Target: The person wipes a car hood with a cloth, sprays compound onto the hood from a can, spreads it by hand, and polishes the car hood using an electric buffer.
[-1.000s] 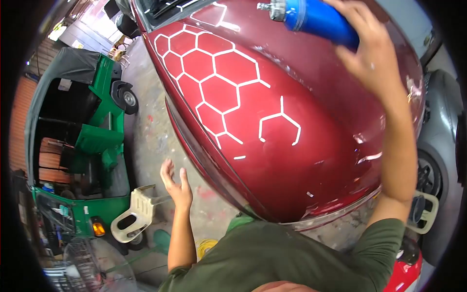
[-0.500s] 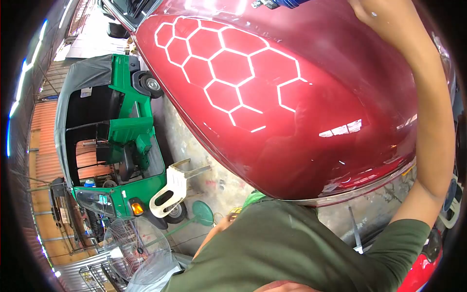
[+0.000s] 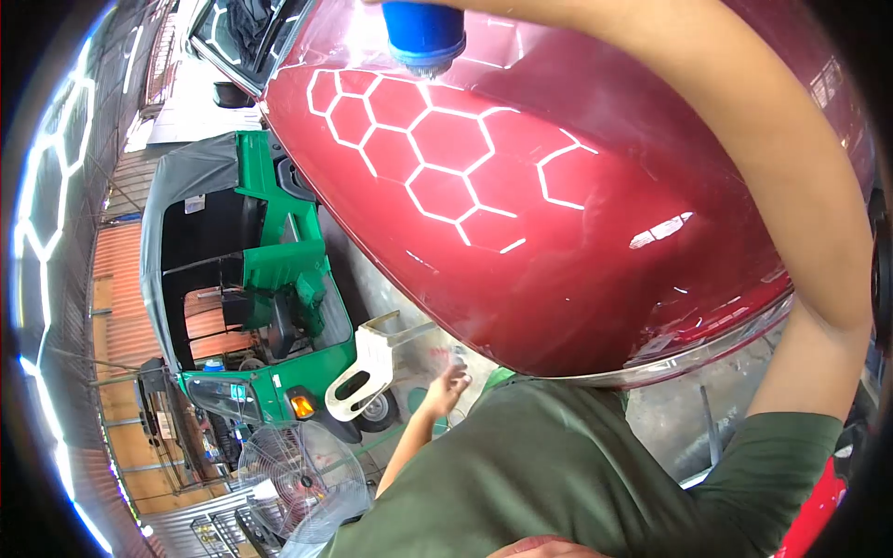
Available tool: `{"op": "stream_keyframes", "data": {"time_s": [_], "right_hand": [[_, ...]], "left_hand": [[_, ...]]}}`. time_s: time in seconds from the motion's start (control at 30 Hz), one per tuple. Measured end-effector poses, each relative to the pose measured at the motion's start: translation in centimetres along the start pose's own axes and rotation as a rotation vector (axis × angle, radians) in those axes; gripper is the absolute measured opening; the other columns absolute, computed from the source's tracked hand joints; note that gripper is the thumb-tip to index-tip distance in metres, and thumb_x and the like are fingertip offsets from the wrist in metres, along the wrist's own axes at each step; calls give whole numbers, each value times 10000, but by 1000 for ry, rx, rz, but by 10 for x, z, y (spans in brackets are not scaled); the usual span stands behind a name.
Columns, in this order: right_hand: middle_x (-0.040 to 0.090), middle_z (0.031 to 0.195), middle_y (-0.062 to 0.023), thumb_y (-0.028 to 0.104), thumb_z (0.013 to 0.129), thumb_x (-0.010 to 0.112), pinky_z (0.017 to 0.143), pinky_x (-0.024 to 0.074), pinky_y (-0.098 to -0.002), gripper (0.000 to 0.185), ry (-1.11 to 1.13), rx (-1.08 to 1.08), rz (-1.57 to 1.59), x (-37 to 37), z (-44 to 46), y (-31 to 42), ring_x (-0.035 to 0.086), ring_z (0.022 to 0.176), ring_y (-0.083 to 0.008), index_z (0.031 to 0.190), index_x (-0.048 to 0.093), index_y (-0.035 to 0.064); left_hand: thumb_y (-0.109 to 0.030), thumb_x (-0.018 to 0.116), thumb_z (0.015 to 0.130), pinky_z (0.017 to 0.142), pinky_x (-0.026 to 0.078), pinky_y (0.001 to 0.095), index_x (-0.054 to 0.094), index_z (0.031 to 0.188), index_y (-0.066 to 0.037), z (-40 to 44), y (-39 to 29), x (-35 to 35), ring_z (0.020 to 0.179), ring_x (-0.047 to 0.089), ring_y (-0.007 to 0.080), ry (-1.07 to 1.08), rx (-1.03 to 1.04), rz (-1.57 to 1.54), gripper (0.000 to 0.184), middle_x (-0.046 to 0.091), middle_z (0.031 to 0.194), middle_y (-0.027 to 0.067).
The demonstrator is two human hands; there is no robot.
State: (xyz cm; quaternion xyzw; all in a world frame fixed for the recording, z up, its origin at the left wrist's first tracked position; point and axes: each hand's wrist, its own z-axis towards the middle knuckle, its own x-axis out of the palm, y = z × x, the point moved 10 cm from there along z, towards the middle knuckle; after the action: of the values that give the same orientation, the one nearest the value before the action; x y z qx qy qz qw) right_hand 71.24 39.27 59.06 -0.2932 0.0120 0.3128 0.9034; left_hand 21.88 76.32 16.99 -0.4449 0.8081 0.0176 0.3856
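Observation:
My right forearm arches over a glossy red car panel (image 3: 577, 279) to the top edge of the view, where the fingers of my right hand are cut off. A blue cylindrical thing with a grey, bristly-looking end (image 3: 425, 35) hangs by the wrist and travels with the hand; its kind is unclear. It is over the panel's far part. White hexagon light reflections show on the paint below it. My left hand (image 3: 449, 387) is low beside my body, left of the panel's edge, with fingers loosely apart and slightly blurred. I make out nothing in it.
To the left stands a green three-wheeler (image 3: 279, 270) with a dark canopy. Near my left hand are a white plastic chair (image 3: 372, 363) and a wire-caged fan (image 3: 305, 482). A dark side mirror (image 3: 233, 95) is at the upper left.
My right arm has swept left across the panel, bringing the blue thing further into view. My left hand has come up and out from beside my body. The camera view has shifted slightly.

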Motion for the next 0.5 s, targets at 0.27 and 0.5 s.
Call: {"op": "stream_keyframes", "data": {"time_s": [0.27, 0.5], "right_hand": [[707, 1226, -52, 265, 754, 793, 1304, 95, -671, 275, 191, -60, 221, 16, 9, 25, 557, 1370, -287, 1001, 792, 145], [719, 1198, -40, 200, 788, 725, 1304, 98, -669, 187, 57, -48, 211, 18, 16, 30, 568, 1347, -278, 956, 797, 165]], "left_hand": [[-417, 658, 1035, 1010, 557, 440, 571, 1467, -62, -19, 33, 31, 1200, 706, 354, 126, -145, 35, 566, 703, 1331, 227], [-401, 659, 1035, 1034, 543, 436, 576, 1461, -52, -14, 46, 28, 1223, 694, 373, 77, -162, -26, 558, 705, 1324, 243]]}}
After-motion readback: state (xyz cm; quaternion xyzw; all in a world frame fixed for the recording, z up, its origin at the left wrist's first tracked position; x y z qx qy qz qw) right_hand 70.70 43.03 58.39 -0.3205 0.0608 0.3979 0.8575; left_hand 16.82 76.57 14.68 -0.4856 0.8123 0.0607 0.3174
